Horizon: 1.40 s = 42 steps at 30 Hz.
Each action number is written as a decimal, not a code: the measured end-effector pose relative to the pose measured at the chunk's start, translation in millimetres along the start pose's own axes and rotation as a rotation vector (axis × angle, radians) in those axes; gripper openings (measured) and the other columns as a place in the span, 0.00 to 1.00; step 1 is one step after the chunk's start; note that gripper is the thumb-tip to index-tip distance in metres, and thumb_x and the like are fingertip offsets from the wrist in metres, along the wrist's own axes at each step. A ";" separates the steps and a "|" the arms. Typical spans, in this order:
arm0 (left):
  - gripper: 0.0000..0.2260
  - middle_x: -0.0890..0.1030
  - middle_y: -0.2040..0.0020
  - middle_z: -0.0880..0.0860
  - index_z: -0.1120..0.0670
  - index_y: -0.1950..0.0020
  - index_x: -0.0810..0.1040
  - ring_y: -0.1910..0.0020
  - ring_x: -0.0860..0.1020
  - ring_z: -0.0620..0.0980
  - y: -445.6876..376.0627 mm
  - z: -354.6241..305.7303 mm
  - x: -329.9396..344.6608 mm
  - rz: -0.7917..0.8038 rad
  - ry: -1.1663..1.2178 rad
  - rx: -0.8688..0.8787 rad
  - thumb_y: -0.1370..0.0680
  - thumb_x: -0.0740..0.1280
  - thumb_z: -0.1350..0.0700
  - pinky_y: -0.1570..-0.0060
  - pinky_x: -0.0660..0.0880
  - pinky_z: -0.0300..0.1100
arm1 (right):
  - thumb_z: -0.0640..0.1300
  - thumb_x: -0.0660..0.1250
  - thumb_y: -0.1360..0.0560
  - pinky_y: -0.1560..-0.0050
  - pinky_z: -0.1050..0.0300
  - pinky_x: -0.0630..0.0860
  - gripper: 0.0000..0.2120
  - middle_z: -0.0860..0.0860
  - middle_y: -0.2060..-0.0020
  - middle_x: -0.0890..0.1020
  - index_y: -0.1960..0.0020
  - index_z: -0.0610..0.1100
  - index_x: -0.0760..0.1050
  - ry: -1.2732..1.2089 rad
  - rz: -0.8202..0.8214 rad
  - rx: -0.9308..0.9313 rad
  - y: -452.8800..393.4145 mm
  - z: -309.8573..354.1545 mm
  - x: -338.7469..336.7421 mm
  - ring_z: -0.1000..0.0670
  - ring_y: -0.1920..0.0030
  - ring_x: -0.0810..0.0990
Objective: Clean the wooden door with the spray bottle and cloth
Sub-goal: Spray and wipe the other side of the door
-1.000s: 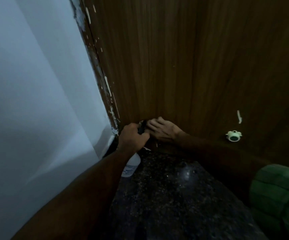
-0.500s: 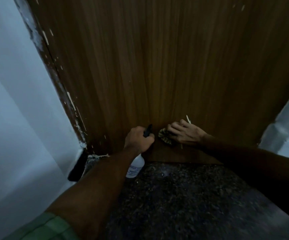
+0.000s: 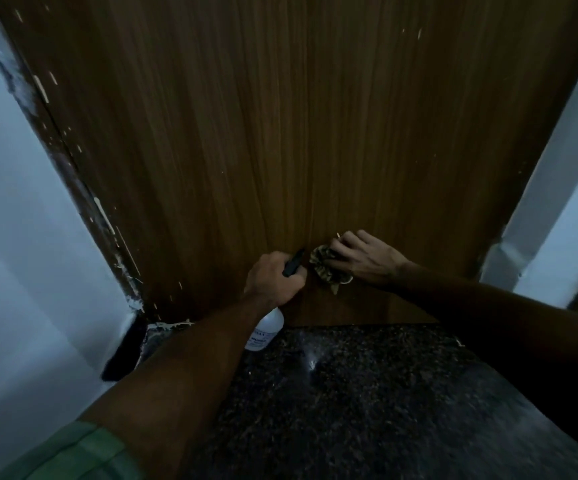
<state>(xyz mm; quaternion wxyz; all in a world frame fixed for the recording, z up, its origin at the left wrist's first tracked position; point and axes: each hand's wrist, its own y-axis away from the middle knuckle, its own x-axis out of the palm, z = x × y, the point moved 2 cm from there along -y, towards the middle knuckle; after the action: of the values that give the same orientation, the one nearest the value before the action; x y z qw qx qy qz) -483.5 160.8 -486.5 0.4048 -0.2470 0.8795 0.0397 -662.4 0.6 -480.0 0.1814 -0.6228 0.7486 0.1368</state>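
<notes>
Head view. The left hand (image 3: 273,278) extends forward on a straight, bare forearm, with a green sleeve at the lower frame edge. Its fingers are curled round the neck of the spray bottle (image 3: 265,329) in a closed grip. The black spray head projects above the knuckles and points up and to the right, toward the door. The white bottle body hangs below the hand, tilted, with its labelled end over the floor.

The right hand (image 3: 367,259) reaches in from the right on a darker, shadowed forearm. Its fingers lie over the cloth (image 3: 329,268) and press it against the wooden door (image 3: 280,133). Whether the fingertips curl into the fabric cannot be determined. The two hands are just beside each other, low on the door, a short way above its bottom edge.

The floor (image 3: 350,410) is dark speckled stone with one small bright reflection. A pale wall (image 3: 21,271) stands on the left. A pale door frame (image 3: 550,168) stands on the right. The left door edge carries chipped white paint marks along its length.

The door is brown with fine vertical grain and a few scattered pale flecks. The cloth is bunched, dark, with a mottled pattern, and a loose corner hangs below the right hand. The lighting is dim.
</notes>
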 end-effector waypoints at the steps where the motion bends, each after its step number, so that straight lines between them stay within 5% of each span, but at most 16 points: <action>1: 0.18 0.76 0.69 0.49 0.51 0.67 0.71 0.69 0.75 0.51 -1.9 -4.2 3.1 -0.007 -0.001 0.002 0.20 0.71 0.48 0.68 0.66 0.42 | 0.45 0.53 0.18 0.50 0.46 0.76 0.21 0.42 0.37 0.71 0.29 0.53 0.74 -0.059 -0.048 0.001 1.0 3.7 -4.2 0.40 0.44 0.75; 12: 0.18 0.73 0.70 0.47 0.49 0.66 0.69 0.71 0.72 0.49 -11.4 -33.1 28.9 -0.106 0.049 0.082 0.18 0.70 0.52 0.68 0.63 0.42 | 0.41 0.45 0.15 0.54 0.47 0.78 0.23 0.42 0.39 0.75 0.31 0.48 0.75 -0.344 -0.189 0.086 3.6 12.2 0.3 0.41 0.49 0.77; 17: 0.16 0.74 0.70 0.47 0.48 0.64 0.72 0.71 0.73 0.44 -16.5 -77.8 -7.0 -0.056 0.050 0.079 0.18 0.70 0.52 0.71 0.64 0.40 | 0.39 0.61 0.20 0.64 0.46 0.81 0.18 0.39 0.39 0.74 0.32 0.40 0.76 -0.634 -0.046 0.156 2.3 -23.4 -33.6 0.39 0.55 0.77; 19: 0.12 0.74 0.70 0.44 0.48 0.61 0.76 0.71 0.74 0.45 -19.2 -106.9 -31.3 -0.013 0.069 0.088 0.18 0.70 0.52 0.68 0.66 0.40 | 0.37 0.67 0.21 0.61 0.47 0.82 0.21 0.37 0.31 0.73 0.28 0.36 0.73 -0.754 0.075 0.139 -2.3 -61.4 -60.0 0.37 0.46 0.78; 22: 0.06 0.80 0.66 0.48 0.53 0.51 0.84 0.65 0.80 0.53 -19.2 -157.3 -79.8 0.049 0.111 0.070 0.18 0.71 0.52 0.61 0.71 0.42 | 0.39 0.54 0.14 0.45 0.48 0.79 0.22 0.41 0.20 0.56 0.20 0.39 0.63 -0.848 0.255 0.148 -2.2 -135.7 -106.2 0.39 0.30 0.67; 25: 0.13 0.86 0.59 0.54 0.57 0.50 0.85 0.61 0.84 0.53 -14.6 -211.9 -141.3 -0.015 0.178 0.073 0.20 0.70 0.48 0.57 0.78 0.44 | 0.42 0.55 0.14 0.40 0.47 0.78 0.22 0.45 0.21 0.55 0.21 0.46 0.65 -0.951 0.353 0.150 4.0 -210.1 -145.2 0.39 0.31 0.67; 30: 0.09 0.81 0.69 0.50 0.53 0.61 0.82 0.72 0.78 0.49 -12.6 -329.7 -268.6 -0.160 0.105 0.221 0.22 0.76 0.55 0.65 0.71 0.34 | 0.43 0.58 0.15 0.39 0.46 0.77 0.23 0.48 0.25 0.60 0.21 0.50 0.66 -1.122 0.494 0.302 30.7 -348.1 -220.1 0.40 0.33 0.67; 35: 0.23 0.81 0.62 0.45 0.50 0.54 0.82 0.61 0.82 0.50 -18.5 -448.7 -385.0 0.090 0.037 0.121 0.21 0.59 0.33 0.54 0.81 0.51 | 0.47 0.63 0.17 0.33 0.43 0.75 0.22 0.48 0.25 0.62 0.24 0.51 0.69 -1.213 0.575 0.521 73.4 -499.2 -313.7 0.40 0.29 0.67; 39: 0.16 0.80 0.65 0.47 0.48 0.59 0.80 0.66 0.79 0.46 -20.7 -545.1 -450.7 0.077 0.062 0.187 0.20 0.66 0.39 0.60 0.74 0.42 | 0.50 0.69 0.21 0.32 0.42 0.75 0.26 0.49 0.24 0.61 0.25 0.61 0.68 -1.241 0.572 0.689 115.6 -594.9 -351.1 0.40 0.27 0.66; 42: 0.18 0.73 0.71 0.46 0.48 0.66 0.72 0.73 0.72 0.42 -36.3 -602.9 -477.6 0.159 0.106 0.193 0.17 0.70 0.47 0.66 0.66 0.40 | 0.50 0.73 0.24 0.32 0.43 0.75 0.30 0.47 0.25 0.63 0.24 0.57 0.69 -1.217 0.545 0.846 147.4 -656.0 -365.9 0.41 0.27 0.69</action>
<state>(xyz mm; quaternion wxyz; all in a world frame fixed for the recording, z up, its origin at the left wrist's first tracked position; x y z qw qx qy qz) -621.1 158.5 271.1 0.3752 -0.1379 0.9163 -0.0264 -815.6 68.5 266.9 0.7409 -0.1114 0.6324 0.1968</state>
